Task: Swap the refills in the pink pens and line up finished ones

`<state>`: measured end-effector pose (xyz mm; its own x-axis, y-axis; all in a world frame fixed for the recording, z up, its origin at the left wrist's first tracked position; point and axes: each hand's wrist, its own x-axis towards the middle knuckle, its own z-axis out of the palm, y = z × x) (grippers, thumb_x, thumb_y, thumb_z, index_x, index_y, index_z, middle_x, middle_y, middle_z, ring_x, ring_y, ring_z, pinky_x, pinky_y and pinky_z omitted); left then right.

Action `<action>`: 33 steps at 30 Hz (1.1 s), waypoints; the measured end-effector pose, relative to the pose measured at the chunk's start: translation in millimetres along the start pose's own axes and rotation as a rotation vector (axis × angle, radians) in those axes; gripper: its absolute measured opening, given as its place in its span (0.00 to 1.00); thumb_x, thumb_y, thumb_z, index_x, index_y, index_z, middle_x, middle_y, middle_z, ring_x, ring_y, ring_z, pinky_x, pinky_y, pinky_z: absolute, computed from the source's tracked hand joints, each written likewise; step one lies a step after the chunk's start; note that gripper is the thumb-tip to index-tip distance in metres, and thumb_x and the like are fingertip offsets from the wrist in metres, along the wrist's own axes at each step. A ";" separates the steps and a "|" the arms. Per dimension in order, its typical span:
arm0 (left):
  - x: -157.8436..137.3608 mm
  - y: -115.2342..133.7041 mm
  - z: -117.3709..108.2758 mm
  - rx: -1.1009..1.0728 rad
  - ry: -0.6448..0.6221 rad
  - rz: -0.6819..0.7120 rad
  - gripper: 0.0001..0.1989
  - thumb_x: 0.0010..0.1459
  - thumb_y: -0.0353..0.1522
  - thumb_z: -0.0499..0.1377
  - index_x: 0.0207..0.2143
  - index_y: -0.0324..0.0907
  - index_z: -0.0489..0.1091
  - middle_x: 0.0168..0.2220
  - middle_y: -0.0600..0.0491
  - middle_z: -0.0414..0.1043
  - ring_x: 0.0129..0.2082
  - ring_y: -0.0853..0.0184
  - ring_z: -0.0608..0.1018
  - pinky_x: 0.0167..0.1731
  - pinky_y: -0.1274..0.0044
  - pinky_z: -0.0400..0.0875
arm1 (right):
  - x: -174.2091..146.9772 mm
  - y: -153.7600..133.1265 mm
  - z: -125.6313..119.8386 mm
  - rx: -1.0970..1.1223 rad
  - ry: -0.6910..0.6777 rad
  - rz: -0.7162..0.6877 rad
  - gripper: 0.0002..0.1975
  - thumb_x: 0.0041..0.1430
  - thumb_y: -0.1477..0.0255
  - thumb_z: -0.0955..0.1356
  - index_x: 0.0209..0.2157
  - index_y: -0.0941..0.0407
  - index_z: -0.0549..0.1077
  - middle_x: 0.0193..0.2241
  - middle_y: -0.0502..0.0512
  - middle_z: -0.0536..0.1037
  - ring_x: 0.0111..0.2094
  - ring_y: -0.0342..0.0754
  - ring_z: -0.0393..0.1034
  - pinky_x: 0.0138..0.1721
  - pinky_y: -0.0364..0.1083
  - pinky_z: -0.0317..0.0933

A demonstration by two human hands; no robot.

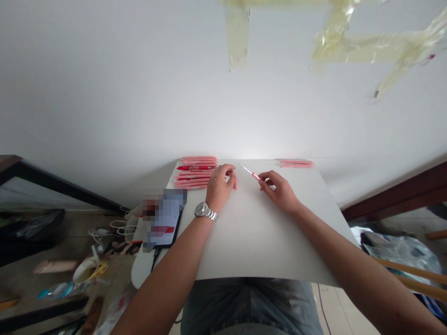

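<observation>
My right hand [277, 188] pinches the red end of a slim pen refill [248, 170] with a white shaft. Its thin pointed tip slants up and left toward my other hand. My left hand [221, 181], with a metal watch on the wrist, has its fingers curled together; a small reddish piece [235, 183] shows at the fingertips, too small to name. Just left of it lie stacked bundles of pink, pen-like sticks [193, 179] in clear wrapping, with a darker red pen [190, 168] among them.
A smaller bundle of pink sticks [296, 164] lies at the table's back right. A phone [167, 218], partly blurred out, rests at the left edge with a cable. The white table [265, 246] meets a wall behind. Plastic bags [401, 251] are on the right.
</observation>
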<state>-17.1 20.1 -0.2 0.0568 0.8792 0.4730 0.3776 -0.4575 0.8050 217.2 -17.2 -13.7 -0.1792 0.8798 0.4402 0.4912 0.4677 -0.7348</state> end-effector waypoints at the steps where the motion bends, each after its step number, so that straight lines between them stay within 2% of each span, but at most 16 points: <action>1: -1.2 0.4 -0.5 0.084 -0.014 0.029 0.07 0.62 0.30 0.62 0.42 0.47 0.75 0.36 0.50 0.75 0.39 0.60 0.76 0.48 0.67 0.69 | 0.0 -0.1 0.0 0.002 0.001 -0.003 0.14 0.71 0.57 0.64 0.46 0.52 0.74 0.39 0.56 0.75 0.33 0.48 0.75 0.36 0.50 0.74; 4: -3.8 -0.9 0.2 0.226 -0.052 0.067 0.07 0.60 0.29 0.63 0.42 0.46 0.75 0.36 0.50 0.73 0.37 0.60 0.74 0.45 0.68 0.68 | 0.0 -0.8 -0.1 0.004 0.006 -0.009 0.14 0.71 0.58 0.64 0.46 0.52 0.74 0.39 0.56 0.75 0.33 0.47 0.75 0.37 0.50 0.73; 10: -4.5 -6.6 5.1 0.290 -0.119 0.063 0.04 0.60 0.30 0.64 0.39 0.46 0.75 0.34 0.51 0.71 0.32 0.62 0.73 0.41 0.69 0.68 | 0.2 -1.6 0.0 0.004 0.011 -0.006 0.13 0.71 0.58 0.65 0.46 0.52 0.74 0.38 0.56 0.75 0.33 0.47 0.76 0.36 0.49 0.73; 14: -5.1 -5.1 6.8 0.332 -0.139 0.061 0.02 0.61 0.30 0.63 0.37 0.45 0.74 0.34 0.50 0.71 0.33 0.62 0.73 0.39 0.71 0.67 | 0.1 -0.3 0.2 0.013 0.008 -0.005 0.12 0.71 0.60 0.65 0.46 0.52 0.74 0.39 0.55 0.75 0.33 0.47 0.76 0.36 0.49 0.73; 23: -7.1 7.9 6.2 0.563 -0.223 0.053 0.05 0.66 0.33 0.59 0.42 0.45 0.74 0.36 0.51 0.74 0.33 0.64 0.76 0.37 0.73 0.68 | -0.2 -1.4 -0.1 0.007 0.004 0.015 0.14 0.71 0.59 0.65 0.46 0.52 0.75 0.39 0.55 0.75 0.32 0.47 0.76 0.36 0.48 0.73; 29: -8.9 10.2 9.9 0.565 -0.236 0.030 0.08 0.66 0.36 0.59 0.37 0.43 0.76 0.34 0.50 0.74 0.31 0.65 0.76 0.33 0.73 0.67 | -0.1 0.9 0.1 0.008 0.004 0.018 0.12 0.70 0.59 0.65 0.45 0.52 0.74 0.39 0.55 0.76 0.32 0.47 0.76 0.35 0.48 0.72; 33: -8.5 9.0 9.7 0.491 -0.178 0.046 0.10 0.67 0.36 0.58 0.37 0.42 0.78 0.34 0.49 0.73 0.30 0.65 0.75 0.35 0.73 0.68 | -0.1 1.4 -0.1 0.007 0.002 0.021 0.12 0.71 0.60 0.65 0.45 0.52 0.74 0.40 0.55 0.75 0.32 0.46 0.77 0.36 0.47 0.72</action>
<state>-5.2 9.8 -0.4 0.2237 0.8882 0.4013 0.7574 -0.4175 0.5020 218.0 -16.6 -14.6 -0.1672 0.8892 0.4259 0.4887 0.4499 -0.7475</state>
